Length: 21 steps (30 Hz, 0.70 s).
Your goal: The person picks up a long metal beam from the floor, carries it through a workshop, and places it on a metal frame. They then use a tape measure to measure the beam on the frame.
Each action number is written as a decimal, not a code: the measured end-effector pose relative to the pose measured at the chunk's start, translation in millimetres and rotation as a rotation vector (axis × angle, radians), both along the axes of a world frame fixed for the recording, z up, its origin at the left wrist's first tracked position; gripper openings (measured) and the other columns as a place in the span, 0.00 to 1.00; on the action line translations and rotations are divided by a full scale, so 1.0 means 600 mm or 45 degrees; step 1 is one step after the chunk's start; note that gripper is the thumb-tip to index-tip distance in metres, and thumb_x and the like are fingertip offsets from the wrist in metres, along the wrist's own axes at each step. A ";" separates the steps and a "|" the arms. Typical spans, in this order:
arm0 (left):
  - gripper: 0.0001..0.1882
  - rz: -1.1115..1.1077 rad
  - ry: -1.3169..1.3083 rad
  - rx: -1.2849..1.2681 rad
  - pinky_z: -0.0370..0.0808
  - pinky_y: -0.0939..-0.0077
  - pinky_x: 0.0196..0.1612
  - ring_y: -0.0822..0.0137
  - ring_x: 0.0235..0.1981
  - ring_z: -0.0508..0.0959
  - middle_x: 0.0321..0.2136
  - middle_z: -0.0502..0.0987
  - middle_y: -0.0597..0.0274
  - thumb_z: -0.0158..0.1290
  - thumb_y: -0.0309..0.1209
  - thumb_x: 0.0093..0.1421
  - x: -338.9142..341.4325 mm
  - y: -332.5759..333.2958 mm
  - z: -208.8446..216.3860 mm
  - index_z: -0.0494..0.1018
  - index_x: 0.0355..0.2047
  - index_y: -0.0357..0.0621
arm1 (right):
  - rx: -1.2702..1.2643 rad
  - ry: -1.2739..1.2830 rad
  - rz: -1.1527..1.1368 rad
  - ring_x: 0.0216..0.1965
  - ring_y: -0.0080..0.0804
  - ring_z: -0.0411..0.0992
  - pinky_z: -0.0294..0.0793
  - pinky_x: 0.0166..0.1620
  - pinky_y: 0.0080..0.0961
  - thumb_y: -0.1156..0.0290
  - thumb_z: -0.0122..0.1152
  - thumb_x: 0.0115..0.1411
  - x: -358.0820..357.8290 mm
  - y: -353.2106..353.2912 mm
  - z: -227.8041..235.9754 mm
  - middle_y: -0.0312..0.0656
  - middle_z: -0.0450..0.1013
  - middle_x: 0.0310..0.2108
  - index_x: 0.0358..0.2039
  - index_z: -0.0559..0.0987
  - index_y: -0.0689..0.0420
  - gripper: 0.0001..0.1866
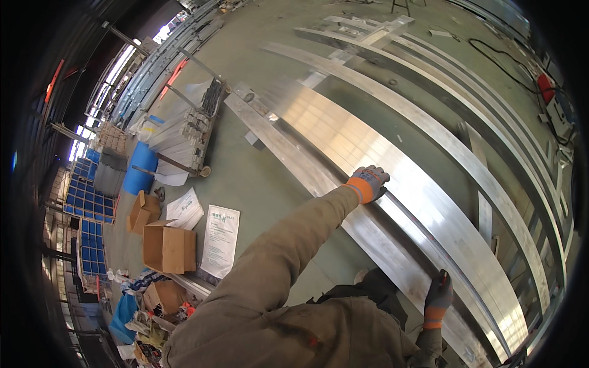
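A wide, shiny aluminium beam [362, 138] runs from the upper left to the lower right in front of me. My left hand [368, 183], in a grey glove with an orange cuff, lies on its near edge with the fingers curled over it. Lower right, my right hand [438, 295], gloved alike, is closed beside the same beam's near side. A small red spot shows at its dark fingertips; what it holds, if anything, I cannot make out. Under the beam's near side lies a flat metal support bar [294, 144], closest to my body.
More long metal beams [429, 126] lie beyond, on a cross support [386, 30]. A wheeled cart [205, 141] with stacked profiles stands left, near cardboard boxes [169, 248], a white sack [219, 242] and a blue roll [140, 170]. Far right is a red-and-white machine [546, 89] with black cable.
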State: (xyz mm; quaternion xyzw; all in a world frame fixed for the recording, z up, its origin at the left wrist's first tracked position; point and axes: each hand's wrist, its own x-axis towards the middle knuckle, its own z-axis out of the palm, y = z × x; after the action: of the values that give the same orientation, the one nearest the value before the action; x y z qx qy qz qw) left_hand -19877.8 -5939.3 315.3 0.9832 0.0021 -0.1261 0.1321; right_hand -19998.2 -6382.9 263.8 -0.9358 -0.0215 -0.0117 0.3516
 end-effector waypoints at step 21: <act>0.18 0.043 0.050 0.015 0.75 0.54 0.61 0.54 0.58 0.78 0.53 0.81 0.62 0.59 0.46 0.66 0.114 0.637 0.013 0.82 0.52 0.55 | 0.294 -0.004 0.446 0.44 0.53 0.82 0.81 0.46 0.41 0.74 0.65 0.68 0.202 0.679 0.043 0.52 0.81 0.42 0.50 0.82 0.58 0.11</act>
State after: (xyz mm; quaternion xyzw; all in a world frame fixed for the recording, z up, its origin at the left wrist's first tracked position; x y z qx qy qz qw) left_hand -19809.6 -5557.0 323.3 0.9811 0.0220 -0.1431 0.1283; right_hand -19877.3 -5975.7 289.7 -0.8713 -0.1829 0.0458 0.4531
